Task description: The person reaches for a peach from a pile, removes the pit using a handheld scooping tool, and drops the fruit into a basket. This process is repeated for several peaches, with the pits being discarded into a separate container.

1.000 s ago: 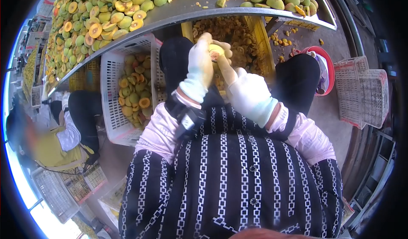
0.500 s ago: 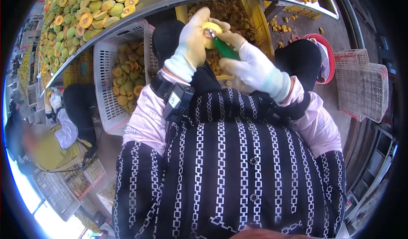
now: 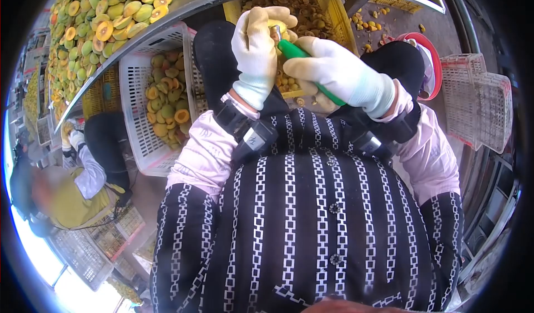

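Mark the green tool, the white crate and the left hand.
green tool [image 3: 293, 50], head view, on its handle between the hands.
white crate [image 3: 135, 118], head view, on its left wall.
left hand [image 3: 257, 51], head view, on the glove's back.

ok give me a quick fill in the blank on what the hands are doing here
The right hand grips a tool with a ____ handle.
The left hand holds a ____ fruit.
The plastic basket of cut fruit at the person's left is ____.
Missing words: green; yellow; white.
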The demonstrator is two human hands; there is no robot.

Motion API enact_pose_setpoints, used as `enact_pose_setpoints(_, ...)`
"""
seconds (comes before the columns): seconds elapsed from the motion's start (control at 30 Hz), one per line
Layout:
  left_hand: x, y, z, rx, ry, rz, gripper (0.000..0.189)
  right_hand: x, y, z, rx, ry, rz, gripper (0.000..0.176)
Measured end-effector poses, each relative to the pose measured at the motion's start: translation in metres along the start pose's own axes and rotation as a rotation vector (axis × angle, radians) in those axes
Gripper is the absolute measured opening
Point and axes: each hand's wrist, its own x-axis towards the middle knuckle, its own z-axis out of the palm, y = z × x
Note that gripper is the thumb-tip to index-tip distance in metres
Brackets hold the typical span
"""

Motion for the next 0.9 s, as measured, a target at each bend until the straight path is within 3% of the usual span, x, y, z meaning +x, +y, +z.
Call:
enact_pose_setpoints(0.07,0.0,0.003,0.0,0.017,-0.028,0.0,0.04,-0.002,-0.002,-0.004,0.319,-0.125,0.111,0.021)
enact_pose_setpoints(0.2,0.001,-0.001,0.005,-0.1,0.039,-0.105,0.048,0.001,0.002,-0.004,0.493,-0.181,0.094,0.021)
enact_pose_setpoints(0.27,0.005,-0.009,0.008,-0.231,0.144,-0.287,0.047,0.006,0.012,0.007,0.277,0.027,0.012,0.023)
enact_pose_setpoints(0.33,0.013,-0.019,0.011,-0.112,0.217,-0.314,0.046,0.005,0.01,0.004,-0.011,0.168,-0.029,0.022)
enact_pose_setpoints(0.4,0.015,-0.022,0.008,-0.116,0.122,-0.38,0.047,0.007,0.022,-0.03,0.268,-0.107,0.049,0.025)
enact_pose_setpoints(0.43,0.018,-0.024,0.003,-0.163,0.15,-0.403,0.047,0.0,0.023,-0.035,0.443,-0.082,0.0,0.028)
enact_pose_setpoints(0.47,0.021,-0.025,-0.004,-0.211,0.18,-0.423,0.048,0.004,0.04,-0.055,0.312,0.031,0.009,0.03)
enact_pose_setpoints(0.53,0.024,-0.024,-0.013,-0.208,0.176,-0.454,0.05,0.009,0.072,-0.06,-0.984,0.73,-0.13,0.03)
enact_pose_setpoints(0.63,0.02,-0.024,-0.015,-0.372,-0.034,-0.419,0.046,-0.012,0.076,-0.061,-0.984,0.748,-0.129,0.033)
enact_pose_setpoints(0.73,0.009,-0.02,-0.01,-0.409,-0.117,-0.412,0.041,-0.01,0.075,-0.05,-0.638,0.711,-0.376,0.036)
enact_pose_setpoints(0.8,0.004,-0.015,-0.01,-0.489,-0.097,-0.488,0.035,-0.011,0.068,-0.045,-1.026,0.756,-0.341,0.035)
enact_pose_setpoints(0.9,-0.011,-0.006,-0.01,-0.402,-0.083,-0.469,0.033,-0.009,0.062,-0.04,-0.849,0.816,-0.401,0.033)
